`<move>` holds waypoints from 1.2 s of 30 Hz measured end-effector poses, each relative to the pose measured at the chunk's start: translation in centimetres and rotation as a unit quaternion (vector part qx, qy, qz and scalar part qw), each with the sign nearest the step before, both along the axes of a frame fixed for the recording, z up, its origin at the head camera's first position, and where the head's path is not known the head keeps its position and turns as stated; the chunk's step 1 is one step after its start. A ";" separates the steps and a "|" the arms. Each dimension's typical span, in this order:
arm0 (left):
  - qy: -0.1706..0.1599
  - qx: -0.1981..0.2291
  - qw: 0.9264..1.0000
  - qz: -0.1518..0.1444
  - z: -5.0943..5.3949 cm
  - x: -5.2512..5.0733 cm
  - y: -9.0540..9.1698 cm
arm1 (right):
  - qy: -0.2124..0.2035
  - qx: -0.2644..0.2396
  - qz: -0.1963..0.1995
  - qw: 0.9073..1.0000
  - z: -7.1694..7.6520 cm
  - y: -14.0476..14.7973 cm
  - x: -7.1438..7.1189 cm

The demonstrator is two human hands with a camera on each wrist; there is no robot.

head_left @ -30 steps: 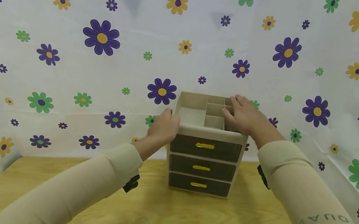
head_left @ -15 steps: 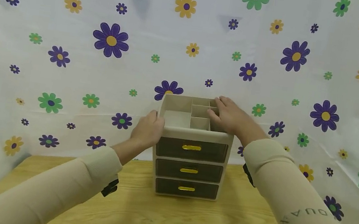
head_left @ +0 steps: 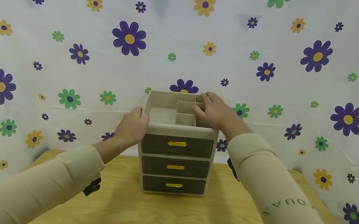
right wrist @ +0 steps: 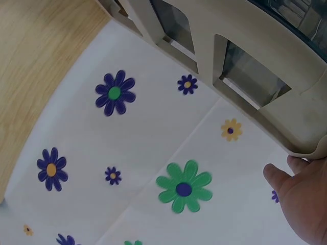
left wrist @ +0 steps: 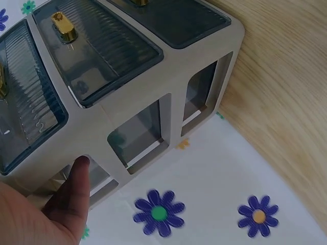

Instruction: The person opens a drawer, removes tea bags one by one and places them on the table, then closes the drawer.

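Our left hand [head_left: 132, 125] grips the left side of the beige drawer unit [head_left: 180, 132], and our right hand [head_left: 215, 113] holds its upper right edge. It stands upright on the wooden table [head_left: 164, 221] before us. Dark lettering [head_left: 290, 202] on our right sleeve [head_left: 291, 223] includes an O; we cannot read the rest.

The drawer organizer [head_left: 180, 132] stands farther left along the table [head_left: 167, 223], the left hand [head_left: 131, 126] and right hand [head_left: 216, 112] shifting with it. On the wall cloth [head_left: 163, 29], a purple flower [head_left: 184, 86] that showed whole to its left now sits partly hidden behind it, while a green flower [head_left: 241, 110] emerges beside the right hand.
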State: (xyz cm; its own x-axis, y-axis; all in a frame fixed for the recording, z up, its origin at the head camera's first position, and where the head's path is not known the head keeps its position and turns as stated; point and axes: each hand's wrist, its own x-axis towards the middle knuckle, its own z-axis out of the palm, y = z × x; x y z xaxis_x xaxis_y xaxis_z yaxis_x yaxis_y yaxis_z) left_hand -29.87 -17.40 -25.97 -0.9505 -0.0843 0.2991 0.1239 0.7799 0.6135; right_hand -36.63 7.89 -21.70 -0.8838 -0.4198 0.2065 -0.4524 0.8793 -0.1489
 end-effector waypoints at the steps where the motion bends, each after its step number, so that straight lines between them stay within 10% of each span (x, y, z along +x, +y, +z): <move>1: 0.003 0.000 1.000 0.003 -0.1 0.1 -0.3 | -0.001 0.000 0.001 1.000 0.0 -0.3 0.0; 21: 0.150 0.044 0.988 0.020 -1.8 -3.4 -1.7 | -0.004 0.022 -0.026 0.999 0.5 -2.0 -1.8; 31: 0.166 0.029 0.985 0.021 -2.1 -3.9 -1.6 | 0.024 0.049 -0.028 0.998 0.5 -2.0 -2.6; 36: 0.109 0.004 0.994 -0.013 -1.5 -3.4 -2.3 | 0.062 0.037 -0.021 0.997 0.5 -1.9 -1.6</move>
State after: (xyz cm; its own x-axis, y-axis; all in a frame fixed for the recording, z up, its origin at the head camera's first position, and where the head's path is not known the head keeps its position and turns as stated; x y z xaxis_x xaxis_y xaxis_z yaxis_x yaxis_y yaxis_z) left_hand -33.30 -19.72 -27.49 -0.8646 -0.0634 0.4985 0.2754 0.7700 0.5756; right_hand -38.26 5.96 -21.19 -0.8704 -0.4012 0.2854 -0.4263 0.9041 -0.0289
